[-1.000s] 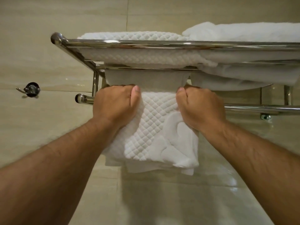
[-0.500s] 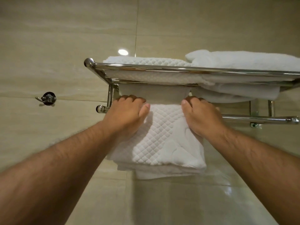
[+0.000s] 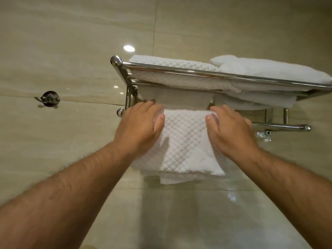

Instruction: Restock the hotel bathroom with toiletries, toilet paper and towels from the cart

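Head view: at the middle of the frame we see a white diamond-quilted towel [image 3: 181,141] draped over the lower rail [image 3: 280,125] of a chrome towel rack [image 3: 179,70]. Its front panel hangs down toward 6 o'clock in stacked folds, and a smoother hem layer peeks out below the bottom edge. The weave is a raised grid of small diamonds, with a plainer patch near its 4 o'clock corner. Our left hand [image 3: 140,126] lies on the towel's 10 o'clock corner, fingers nearly straight and close together over the fold at the rail, the thumb flat on the quilted face. Our right hand [image 3: 231,130] mirrors it at the 2 o'clock corner, fingers laid out along the top edge and thumb pressed on the fabric; neither hand curls round the cloth. On the rack's shelf, toward 12 o'clock, rests a second folded quilted towel [image 3: 170,62], and just beside it toward 2 o'clock a plush white towel [image 3: 269,69], the two touching. Far off at 9 o'clock a dark wall hook [image 3: 49,99] is fixed to the glossy beige tiled wall [image 3: 71,42].
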